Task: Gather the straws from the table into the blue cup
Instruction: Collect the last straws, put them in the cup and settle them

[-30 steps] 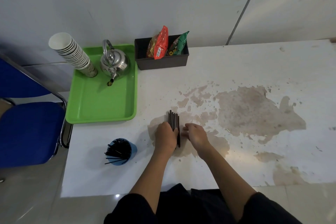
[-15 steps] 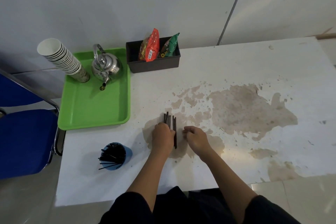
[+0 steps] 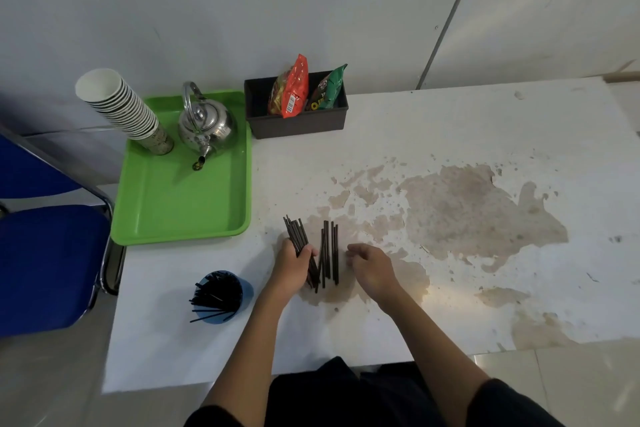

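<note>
My left hand (image 3: 293, 265) is closed around a bundle of black straws (image 3: 296, 234) that fans up and to the left, its lower ends near the table. Several more black straws (image 3: 330, 253) lie side by side on the white table (image 3: 450, 114), just right of that hand. My right hand (image 3: 372, 265) hovers beside them with fingers loosely curled and nothing in it. The blue cup (image 3: 221, 296) stands near the front left of the table, holding several black straws that stick out to the left.
A green tray (image 3: 180, 204) at the back left carries a steel kettle (image 3: 207, 126) and a leaning stack of paper cups (image 3: 121, 107). A black box (image 3: 296, 121) with snack packets stands by the wall. A blue chair (image 3: 45, 263) is left of the table. Brown stains mark the tabletop.
My left hand has gripped a bundle of straws and tilted it away to the left from the ones still lying. My right hand has drawn back to the right.
</note>
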`<action>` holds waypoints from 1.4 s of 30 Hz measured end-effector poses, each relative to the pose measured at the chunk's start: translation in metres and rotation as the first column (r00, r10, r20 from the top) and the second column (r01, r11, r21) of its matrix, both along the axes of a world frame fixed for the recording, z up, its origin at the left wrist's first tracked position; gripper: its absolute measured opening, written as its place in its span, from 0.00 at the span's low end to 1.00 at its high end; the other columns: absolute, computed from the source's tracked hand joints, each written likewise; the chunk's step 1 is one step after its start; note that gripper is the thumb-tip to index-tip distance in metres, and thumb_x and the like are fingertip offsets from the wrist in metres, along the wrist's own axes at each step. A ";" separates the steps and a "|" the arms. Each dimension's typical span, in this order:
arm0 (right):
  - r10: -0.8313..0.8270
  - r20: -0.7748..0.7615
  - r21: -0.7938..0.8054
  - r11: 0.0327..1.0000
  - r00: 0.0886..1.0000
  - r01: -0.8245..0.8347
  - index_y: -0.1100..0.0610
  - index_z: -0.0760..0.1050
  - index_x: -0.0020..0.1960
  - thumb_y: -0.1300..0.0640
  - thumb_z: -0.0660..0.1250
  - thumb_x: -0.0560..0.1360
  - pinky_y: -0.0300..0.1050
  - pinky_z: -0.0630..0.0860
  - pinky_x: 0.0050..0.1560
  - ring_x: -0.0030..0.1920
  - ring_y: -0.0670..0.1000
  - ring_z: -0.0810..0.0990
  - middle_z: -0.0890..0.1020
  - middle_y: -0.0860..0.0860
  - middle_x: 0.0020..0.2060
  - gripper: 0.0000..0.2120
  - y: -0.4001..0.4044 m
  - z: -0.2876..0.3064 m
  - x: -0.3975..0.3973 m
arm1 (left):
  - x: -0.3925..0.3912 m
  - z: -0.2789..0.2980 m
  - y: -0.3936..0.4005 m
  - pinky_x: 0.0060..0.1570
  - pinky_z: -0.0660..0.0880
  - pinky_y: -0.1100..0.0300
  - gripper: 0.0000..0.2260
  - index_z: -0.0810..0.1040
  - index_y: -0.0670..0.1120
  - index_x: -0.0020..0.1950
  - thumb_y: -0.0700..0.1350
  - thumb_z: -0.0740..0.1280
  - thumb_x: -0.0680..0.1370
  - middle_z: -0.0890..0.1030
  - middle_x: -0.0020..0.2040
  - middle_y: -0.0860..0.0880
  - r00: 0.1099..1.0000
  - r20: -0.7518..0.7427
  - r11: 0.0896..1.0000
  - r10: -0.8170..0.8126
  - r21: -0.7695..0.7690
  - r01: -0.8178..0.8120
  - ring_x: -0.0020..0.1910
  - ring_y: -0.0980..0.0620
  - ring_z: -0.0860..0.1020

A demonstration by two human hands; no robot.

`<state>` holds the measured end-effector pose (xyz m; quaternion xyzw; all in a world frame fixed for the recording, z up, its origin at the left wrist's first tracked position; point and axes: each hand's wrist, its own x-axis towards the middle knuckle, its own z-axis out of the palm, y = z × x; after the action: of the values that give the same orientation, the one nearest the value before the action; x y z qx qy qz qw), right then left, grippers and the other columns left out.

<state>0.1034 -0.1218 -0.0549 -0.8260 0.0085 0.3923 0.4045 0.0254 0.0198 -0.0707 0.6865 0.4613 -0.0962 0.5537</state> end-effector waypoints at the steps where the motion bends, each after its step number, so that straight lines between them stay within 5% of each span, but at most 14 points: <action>1: 0.014 0.009 -0.005 1.000 1.000 -0.014 0.60 0.74 0.65 0.66 0.58 0.77 0.39 0.69 0.62 0.63 0.52 0.75 0.79 0.54 0.62 0.18 0.001 0.000 -0.001 | -0.001 0.001 0.002 0.40 0.73 0.60 0.09 0.74 0.40 0.57 0.44 0.60 0.82 0.78 0.47 0.44 0.999 0.014 0.999 0.043 -0.029 -0.042 0.41 0.50 0.76; 5: 0.071 0.099 -0.045 0.997 0.993 -0.067 0.61 0.74 0.65 0.64 0.62 0.77 0.36 0.70 0.55 0.59 0.52 0.78 0.80 0.55 0.59 0.17 0.008 -0.003 -0.003 | -0.004 0.004 0.008 0.51 0.77 0.50 0.05 0.72 0.44 0.54 0.42 0.58 0.84 0.81 0.44 0.46 0.982 0.075 0.971 0.175 -0.175 -0.160 0.45 0.47 0.80; 9: 0.103 0.151 -0.081 0.993 0.983 -0.091 0.61 0.76 0.62 0.63 0.67 0.74 0.36 0.71 0.49 0.51 0.51 0.80 0.82 0.54 0.54 0.16 0.017 -0.006 -0.006 | -0.003 0.009 0.013 0.43 0.72 0.55 0.12 0.71 0.45 0.63 0.33 0.54 0.84 0.73 0.41 0.46 0.884 0.152 0.815 0.442 -0.480 -0.324 0.36 0.51 0.71; 14: 0.103 0.213 -0.109 0.991 0.972 -0.081 0.60 0.80 0.54 0.60 0.72 0.71 0.38 0.73 0.45 0.44 0.50 0.80 0.83 0.52 0.47 0.12 0.026 -0.009 -0.009 | -0.002 0.020 0.019 0.36 0.65 0.59 0.13 0.73 0.46 0.56 0.33 0.52 0.83 0.70 0.38 0.48 0.785 0.086 0.622 0.614 -0.665 -0.413 0.31 0.53 0.65; 19: 0.116 0.237 -0.124 0.988 0.965 -0.088 0.60 0.80 0.53 0.58 0.74 0.70 0.42 0.77 0.46 0.44 0.52 0.81 0.84 0.52 0.46 0.14 0.032 -0.011 -0.013 | 0.005 0.022 0.019 0.34 0.62 0.59 0.06 0.72 0.49 0.51 0.42 0.56 0.84 0.67 0.34 0.51 0.770 0.027 0.564 0.637 -0.697 -0.442 0.26 0.55 0.64; 23: 0.162 0.267 -0.170 0.978 0.950 -0.119 0.59 0.76 0.48 0.54 0.75 0.69 0.37 0.71 0.37 0.41 0.50 0.77 0.79 0.50 0.41 0.14 0.037 -0.014 -0.014 | 0.007 0.024 0.015 0.32 0.63 0.59 0.04 0.71 0.48 0.47 0.45 0.63 0.82 0.65 0.32 0.53 0.802 0.062 0.648 0.594 -0.627 -0.431 0.25 0.56 0.63; 26: 0.220 0.293 -0.247 0.958 0.931 -0.149 0.59 0.74 0.48 0.48 0.76 0.66 0.46 0.76 0.44 0.44 0.54 0.77 0.77 0.53 0.43 0.19 0.044 -0.018 -0.018 | 0.006 0.025 0.012 0.32 0.65 0.60 0.03 0.74 0.48 0.49 0.46 0.65 0.81 0.64 0.31 0.53 0.807 0.084 0.682 0.585 -0.589 -0.433 0.26 0.56 0.62; 31: 0.273 0.323 -0.296 0.939 0.906 -0.177 0.61 0.73 0.51 0.52 0.75 0.69 0.43 0.69 0.45 0.48 0.55 0.73 0.72 0.53 0.45 0.18 0.045 -0.021 -0.020 | 0.003 0.024 0.013 0.32 0.65 0.60 0.05 0.76 0.48 0.56 0.45 0.62 0.83 0.64 0.30 0.53 0.763 0.054 0.606 0.645 -0.644 -0.467 0.24 0.56 0.63; 38: 0.270 0.335 -0.285 0.942 0.903 -0.176 0.61 0.79 0.40 0.57 0.70 0.73 0.44 0.72 0.38 0.39 0.55 0.78 0.81 0.56 0.36 0.07 0.041 -0.024 -0.021 | -0.004 0.026 0.014 0.35 0.74 0.60 0.10 0.76 0.47 0.63 0.43 0.59 0.84 0.79 0.42 0.48 0.729 0.065 0.555 0.682 -0.695 -0.457 0.34 0.51 0.76; 42: 0.294 0.312 -0.281 0.937 0.904 -0.208 0.64 0.79 0.37 0.62 0.66 0.75 0.38 0.63 0.27 0.32 0.52 0.73 0.78 0.55 0.30 0.09 0.042 -0.023 -0.024 | -0.009 0.024 0.012 0.45 0.78 0.56 0.12 0.73 0.44 0.67 0.43 0.56 0.85 0.84 0.53 0.45 0.697 0.075 0.507 0.713 -0.742 -0.439 0.47 0.46 0.83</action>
<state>0.0792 -0.0802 -0.0784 -0.9193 -0.1229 0.2847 0.2422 0.0168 0.0322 -0.0470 0.2428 0.4843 0.0700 0.8376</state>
